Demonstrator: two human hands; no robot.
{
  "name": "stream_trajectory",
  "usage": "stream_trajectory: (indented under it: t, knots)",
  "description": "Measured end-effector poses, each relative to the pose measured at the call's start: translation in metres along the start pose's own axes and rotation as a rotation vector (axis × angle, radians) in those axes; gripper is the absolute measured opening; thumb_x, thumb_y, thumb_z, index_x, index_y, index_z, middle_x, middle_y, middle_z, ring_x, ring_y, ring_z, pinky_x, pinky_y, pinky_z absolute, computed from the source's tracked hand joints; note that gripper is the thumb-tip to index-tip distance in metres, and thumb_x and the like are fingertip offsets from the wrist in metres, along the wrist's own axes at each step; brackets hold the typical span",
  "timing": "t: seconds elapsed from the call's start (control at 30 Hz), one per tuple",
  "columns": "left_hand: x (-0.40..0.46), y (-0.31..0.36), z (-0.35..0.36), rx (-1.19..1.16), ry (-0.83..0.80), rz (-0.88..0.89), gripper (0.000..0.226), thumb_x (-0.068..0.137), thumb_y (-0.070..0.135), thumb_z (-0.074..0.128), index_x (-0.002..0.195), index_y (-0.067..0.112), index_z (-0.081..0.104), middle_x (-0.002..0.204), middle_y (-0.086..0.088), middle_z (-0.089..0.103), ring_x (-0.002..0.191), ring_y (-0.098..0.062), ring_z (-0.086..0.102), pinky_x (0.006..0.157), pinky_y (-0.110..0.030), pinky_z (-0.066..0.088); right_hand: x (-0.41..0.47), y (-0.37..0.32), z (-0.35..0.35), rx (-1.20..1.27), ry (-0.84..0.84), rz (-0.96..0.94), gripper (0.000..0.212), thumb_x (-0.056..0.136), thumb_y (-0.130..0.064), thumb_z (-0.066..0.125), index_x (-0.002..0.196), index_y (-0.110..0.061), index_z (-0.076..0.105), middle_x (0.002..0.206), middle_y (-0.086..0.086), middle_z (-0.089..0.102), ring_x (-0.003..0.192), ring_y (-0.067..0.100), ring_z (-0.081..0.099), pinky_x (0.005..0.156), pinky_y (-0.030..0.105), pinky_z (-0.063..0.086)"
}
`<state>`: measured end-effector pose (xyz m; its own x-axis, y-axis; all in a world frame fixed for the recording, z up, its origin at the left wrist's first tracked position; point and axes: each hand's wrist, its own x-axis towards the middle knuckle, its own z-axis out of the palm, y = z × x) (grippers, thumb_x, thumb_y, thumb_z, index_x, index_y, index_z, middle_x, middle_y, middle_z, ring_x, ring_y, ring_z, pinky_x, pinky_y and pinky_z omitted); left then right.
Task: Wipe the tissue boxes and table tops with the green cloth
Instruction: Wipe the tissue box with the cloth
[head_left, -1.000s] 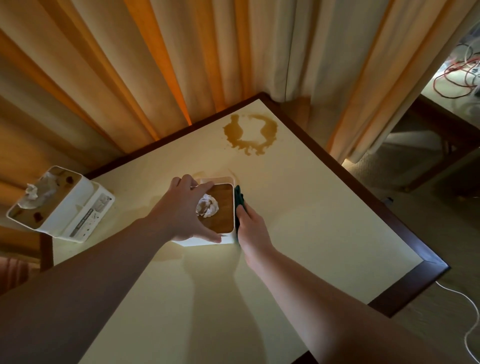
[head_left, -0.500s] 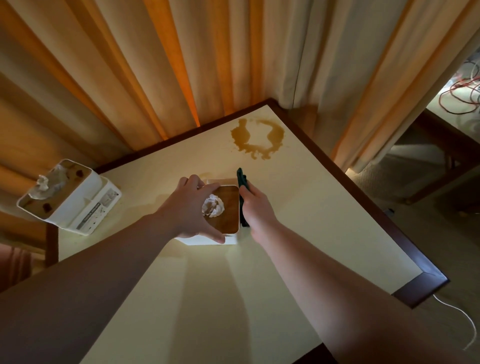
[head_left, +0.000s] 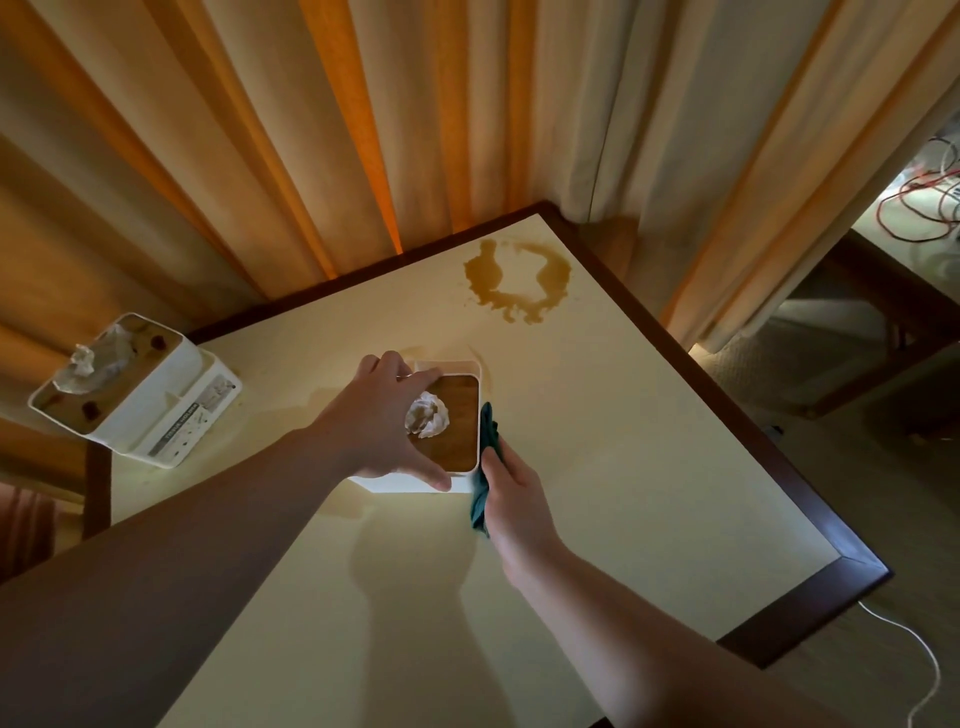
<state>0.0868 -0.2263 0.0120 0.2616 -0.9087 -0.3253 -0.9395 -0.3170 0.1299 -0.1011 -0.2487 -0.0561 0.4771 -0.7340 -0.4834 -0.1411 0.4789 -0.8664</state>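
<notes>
Pleated beige and orange curtains hang behind the scene, lit from behind so the folds glow; in front of them stands a cream-topped desk with a dark wooden border, one corner pointing toward the curtains; carpeted floor shows to the right, with a thin white cable trailing across it. Near the far corner of the desk lies a brown ring-shaped spill. At the left edge a white tissue box lies tilted, a tissue poking from its stained top. Near the middle of the desk stands a second tissue box, white with a brown wood-look lid and a crumpled tissue rising from its opening. The left hand grips this box from above, fingers over the far rim and thumb curled round the near corner. The right hand holds the green cloth bunched in its curled fingers, pressing it against the right side wall of the box; the cloth hangs down to the desk beside the box's near corner.
</notes>
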Motion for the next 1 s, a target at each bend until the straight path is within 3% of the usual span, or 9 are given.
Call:
stream_trajectory:
  t: [0.07,0.17,0.33,0.43,0.53,0.7,0.83,0.93,1.0]
  knots:
    - [0.0,0.0,0.0,-0.01,-0.002,-0.005,0.142,0.038,0.096,0.072,0.159,0.039,0.022,0.133,0.008,0.032,0.123,-0.014,0.027,0.102,-0.033,0.043,-0.006,-0.006,0.002,0.031,0.009,-0.032,0.036,0.11,-0.02,0.041,0.114,-0.04,0.071,0.114,0.006,0.075,0.111,0.029,0.069,0.1,0.047,0.053]
    - [0.002,0.002,0.0,-0.019,0.004,-0.009,0.144,0.037,0.096,0.072,0.159,0.038,0.023,0.131,0.007,0.032,0.123,-0.015,0.027,0.103,-0.035,0.043,0.009,-0.024,0.006,0.043,0.049,-0.079,0.035,0.11,-0.021,0.041,0.12,-0.037,0.071,0.108,-0.005,0.077,0.106,0.021,0.071,0.098,0.044,0.057]
    - [0.004,0.001,-0.001,-0.034,-0.003,0.0,0.142,0.039,0.093,0.076,0.159,0.038,0.024,0.13,0.007,0.032,0.123,-0.016,0.027,0.101,-0.034,0.043,0.052,-0.059,0.009,-0.003,0.058,-0.074,0.034,0.11,-0.026,0.041,0.129,-0.032,0.068,0.102,0.002,0.077,0.095,0.024,0.072,0.083,0.039,0.057]
    - [0.003,0.0,0.0,-0.041,-0.002,0.003,0.14,0.039,0.093,0.076,0.158,0.039,0.025,0.129,0.007,0.032,0.122,-0.015,0.027,0.1,-0.034,0.043,0.072,-0.072,0.01,0.007,0.052,0.012,0.033,0.108,-0.026,0.042,0.107,-0.047,0.067,0.102,0.011,0.076,0.088,0.027,0.068,0.081,0.04,0.055]
    - [0.004,0.0,0.001,-0.04,-0.002,0.003,0.14,0.039,0.093,0.075,0.158,0.04,0.024,0.13,0.007,0.032,0.122,-0.015,0.026,0.099,-0.034,0.042,0.079,-0.066,0.008,0.016,0.051,0.079,0.039,0.107,-0.029,0.043,0.085,-0.045,0.071,0.11,0.017,0.075,0.093,0.034,0.071,0.089,0.048,0.058]
    - [0.004,0.001,0.001,-0.015,-0.009,0.001,0.142,0.04,0.094,0.074,0.159,0.039,0.02,0.132,0.007,0.031,0.123,-0.016,0.027,0.097,-0.034,0.043,0.054,-0.042,0.003,-0.048,0.065,0.079,0.035,0.106,-0.031,0.043,0.1,-0.033,0.077,0.096,0.001,0.079,0.097,0.029,0.075,0.093,0.052,0.058]
    - [0.005,0.001,0.001,-0.002,-0.014,-0.01,0.144,0.037,0.097,0.07,0.159,0.04,0.019,0.131,0.007,0.03,0.122,-0.015,0.027,0.1,-0.036,0.045,0.014,-0.014,-0.004,-0.067,0.007,0.022,0.036,0.108,-0.027,0.041,0.121,-0.04,0.073,0.103,-0.01,0.079,0.097,0.012,0.073,0.093,0.04,0.057]
    - [0.004,0.0,0.002,-0.001,-0.011,-0.006,0.144,0.038,0.098,0.07,0.16,0.04,0.019,0.13,0.007,0.03,0.121,-0.015,0.027,0.101,-0.035,0.044,-0.008,-0.013,-0.003,-0.032,-0.013,-0.047,0.041,0.109,-0.024,0.042,0.109,-0.051,0.072,0.102,0.014,0.072,0.081,0.016,0.061,0.073,0.034,0.046]
    - [0.004,0.0,0.002,-0.005,-0.004,-0.006,0.143,0.038,0.097,0.071,0.159,0.04,0.02,0.13,0.007,0.03,0.12,-0.015,0.027,0.1,-0.036,0.045,-0.007,-0.026,0.0,-0.011,0.007,-0.047,0.042,0.109,-0.024,0.043,0.104,-0.053,0.072,0.094,0.005,0.074,0.08,0.019,0.064,0.073,0.035,0.05]
